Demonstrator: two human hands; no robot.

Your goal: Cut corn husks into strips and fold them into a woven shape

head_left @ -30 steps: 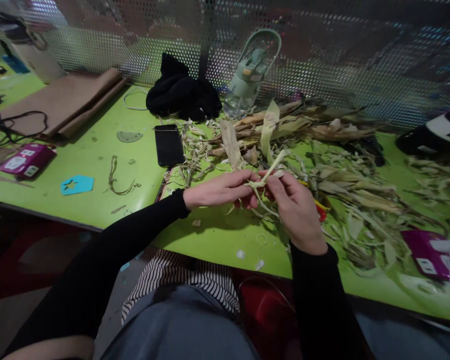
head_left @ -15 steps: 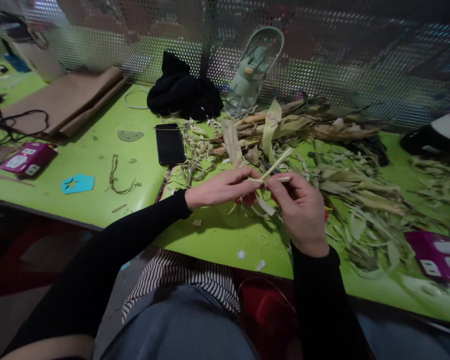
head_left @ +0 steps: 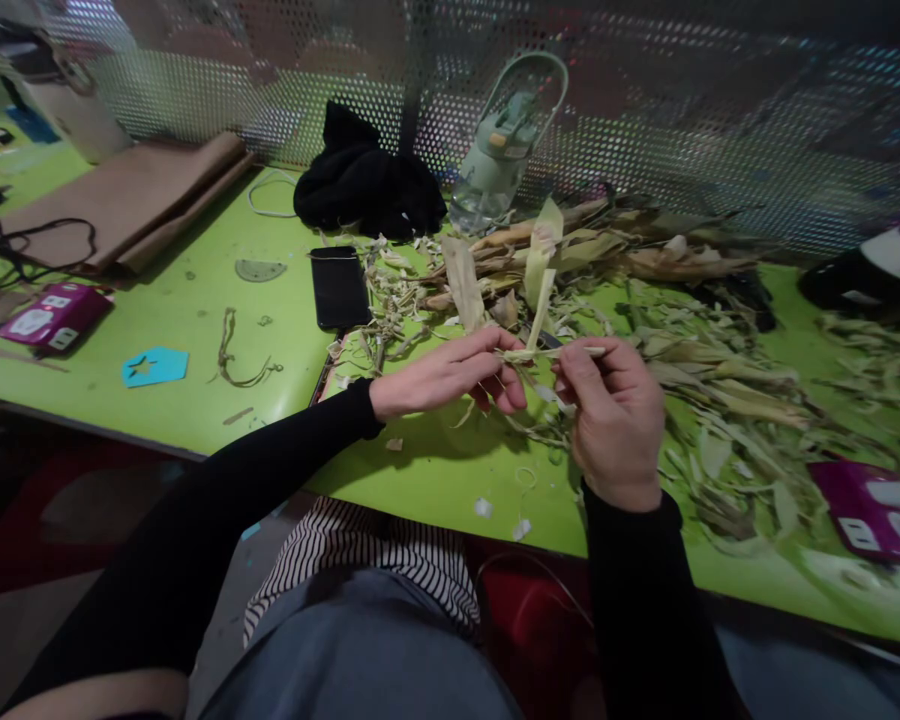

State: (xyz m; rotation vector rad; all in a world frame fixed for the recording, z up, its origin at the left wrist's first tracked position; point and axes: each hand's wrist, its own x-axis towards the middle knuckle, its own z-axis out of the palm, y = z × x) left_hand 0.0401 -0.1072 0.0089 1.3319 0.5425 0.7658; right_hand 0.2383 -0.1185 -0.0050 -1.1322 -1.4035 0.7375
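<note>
Pale corn husk strips (head_left: 541,312) cross between my two hands above the green table. My left hand (head_left: 461,372) pinches the left end of the strips between thumb and fingers, its lower fingers curled beneath. My right hand (head_left: 613,415) is closed, thumb against forefinger, on the strip end reaching to the right. One strip stands up from the crossing, pointing toward the back. Just behind my hands lies a heap of dry corn husks (head_left: 570,245). Torn husk shreds (head_left: 720,390) spread to the right of my right hand.
A black phone (head_left: 340,288) lies left of the scraps. Behind stand a green water bottle (head_left: 495,150) and a black cloth bundle (head_left: 371,180). Purple power strips (head_left: 54,315) sit at both sides. A blue paper piece (head_left: 155,367) and a protractor (head_left: 260,271) rest at left.
My right hand has moved slightly right, away from my left hand. The upper strip has swung from leaning right to nearly upright. My left fingers have loosened a little.
</note>
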